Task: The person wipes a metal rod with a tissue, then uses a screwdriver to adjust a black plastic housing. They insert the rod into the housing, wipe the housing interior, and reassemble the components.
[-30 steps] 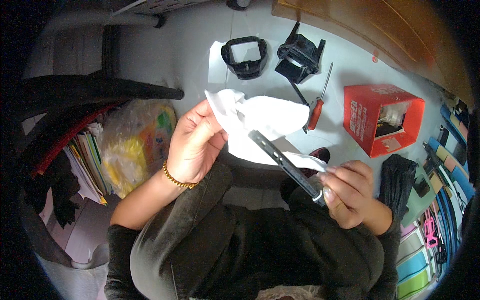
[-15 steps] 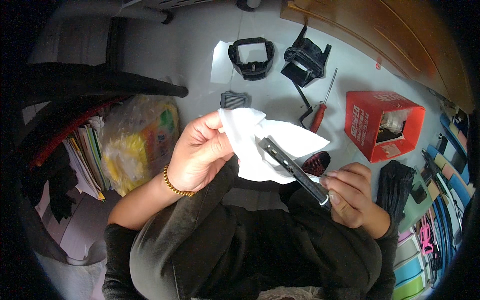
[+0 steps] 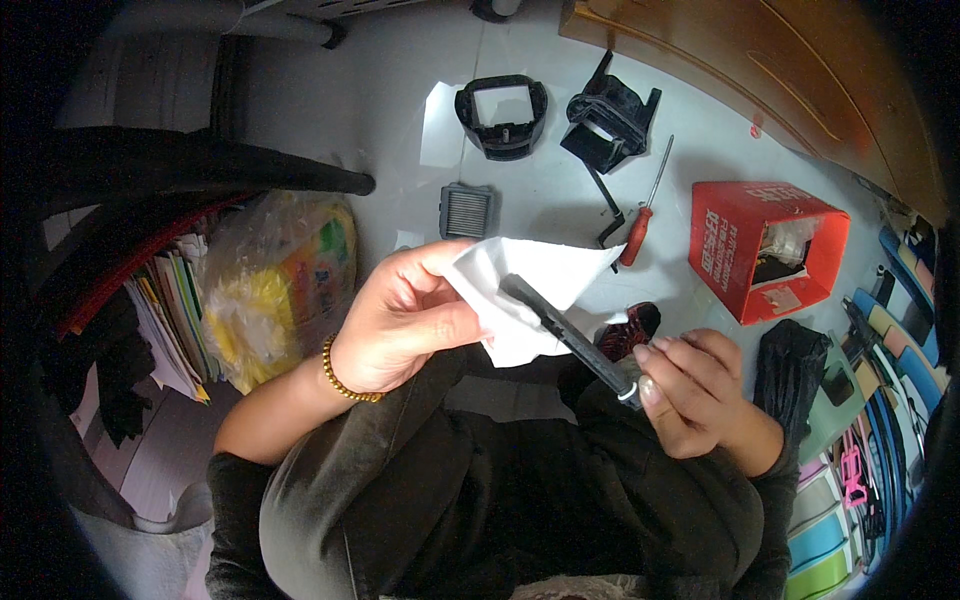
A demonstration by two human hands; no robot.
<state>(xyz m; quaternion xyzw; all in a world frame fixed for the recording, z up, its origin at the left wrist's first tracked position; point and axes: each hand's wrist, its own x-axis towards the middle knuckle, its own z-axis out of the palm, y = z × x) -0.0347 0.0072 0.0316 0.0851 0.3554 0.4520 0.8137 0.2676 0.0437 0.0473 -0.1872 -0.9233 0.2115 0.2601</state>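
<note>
My left hand (image 3: 395, 325), a beaded bracelet at its wrist, pinches a white tissue (image 3: 565, 265) between thumb and fingers above my lap. A slim black plastic bar (image 3: 572, 342) lies slantwise against the tissue, its upper end in the folds. Near its lower end sits a white ring (image 3: 627, 392). My right hand (image 3: 695, 390) has its fingers closed at that lower end; the exact contact is partly hidden. Beyond my hands, a small grey ribbed filter (image 3: 467, 212) rests on the floor.
A black plastic frame (image 3: 515, 145), a black housing (image 3: 622, 118) and a red-handled screwdriver (image 3: 637, 235) lie on the floor ahead. To the right stand a red box (image 3: 728, 245) and a black bag (image 3: 790, 370). A clear plastic bag (image 3: 265, 300) sits left beside upright papers (image 3: 165, 320).
The tissue has folded lower and the bar has shifted slightly left. More of the grey filter shows now. My right hand stays at the bar's lower end.
</note>
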